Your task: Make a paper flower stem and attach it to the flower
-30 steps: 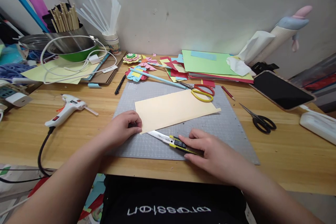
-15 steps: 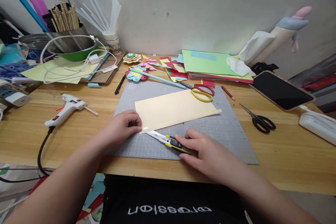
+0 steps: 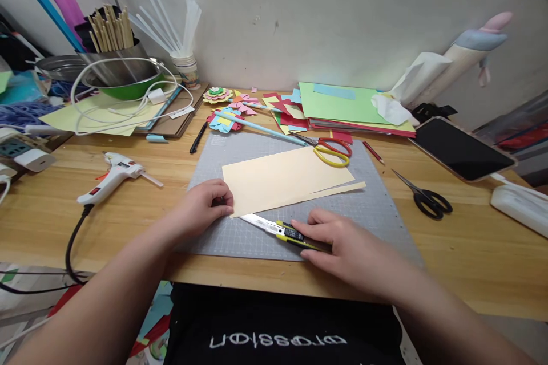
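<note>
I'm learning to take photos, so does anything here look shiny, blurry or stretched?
In the head view, the knife blade shines pale; in the head view, the cream paper looks evenly lit, without strong glare; in the head view, the pink-tipped object looks soft and stretched toward the upper right corner.

The right hand (image 3: pixel 342 242) grips a utility knife (image 3: pixel 291 232); the left hand (image 3: pixel 203 204) touches cream paper (image 3: pixel 282 178).

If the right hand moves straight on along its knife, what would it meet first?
Probably the cream paper, whose near-left corner the knife blade seems to reach; the left hand is close beyond, depth unclear.
</note>
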The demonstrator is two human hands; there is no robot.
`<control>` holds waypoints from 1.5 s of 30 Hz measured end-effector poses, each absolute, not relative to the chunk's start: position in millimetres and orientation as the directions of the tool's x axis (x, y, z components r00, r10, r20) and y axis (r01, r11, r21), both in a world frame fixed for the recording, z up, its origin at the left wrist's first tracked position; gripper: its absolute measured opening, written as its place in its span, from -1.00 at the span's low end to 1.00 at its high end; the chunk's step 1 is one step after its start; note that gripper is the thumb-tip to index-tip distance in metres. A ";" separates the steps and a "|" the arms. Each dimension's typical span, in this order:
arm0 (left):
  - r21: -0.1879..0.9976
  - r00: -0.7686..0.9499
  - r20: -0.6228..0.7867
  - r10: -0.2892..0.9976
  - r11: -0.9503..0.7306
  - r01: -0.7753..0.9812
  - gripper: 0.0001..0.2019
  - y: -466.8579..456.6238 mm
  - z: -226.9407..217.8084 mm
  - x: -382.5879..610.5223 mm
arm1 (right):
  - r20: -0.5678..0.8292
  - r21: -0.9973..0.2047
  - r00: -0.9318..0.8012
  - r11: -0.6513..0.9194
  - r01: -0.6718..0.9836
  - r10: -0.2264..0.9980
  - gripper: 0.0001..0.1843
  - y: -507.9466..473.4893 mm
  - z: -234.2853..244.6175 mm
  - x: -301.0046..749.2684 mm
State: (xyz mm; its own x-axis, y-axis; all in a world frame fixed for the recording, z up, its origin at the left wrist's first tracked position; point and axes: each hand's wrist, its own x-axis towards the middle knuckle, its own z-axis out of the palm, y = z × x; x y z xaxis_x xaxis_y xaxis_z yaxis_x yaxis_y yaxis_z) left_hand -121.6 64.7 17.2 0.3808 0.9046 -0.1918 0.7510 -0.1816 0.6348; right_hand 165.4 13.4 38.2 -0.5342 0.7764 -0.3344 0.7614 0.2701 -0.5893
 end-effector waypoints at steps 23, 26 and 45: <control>0.621 0.382 -0.199 0.903 -0.185 0.761 -0.91 65.1 18.3 -120.5 | -0.315 -0.629 -0.564 0.276 0.726 0.763 -0.54 12.7 36.6 162.8; 0.621 0.390 -0.190 0.901 -0.197 0.759 -0.91 65.2 18.1 -120.9 | -0.310 -0.630 -0.563 0.278 0.725 0.766 -0.52 11.5 36.5 164.1; 0.611 0.397 -0.181 0.900 -0.213 0.763 -0.92 64.5 16.9 -122.5 | -0.275 -0.634 -0.584 0.312 0.707 0.764 -0.55 16.5 35.1 159.6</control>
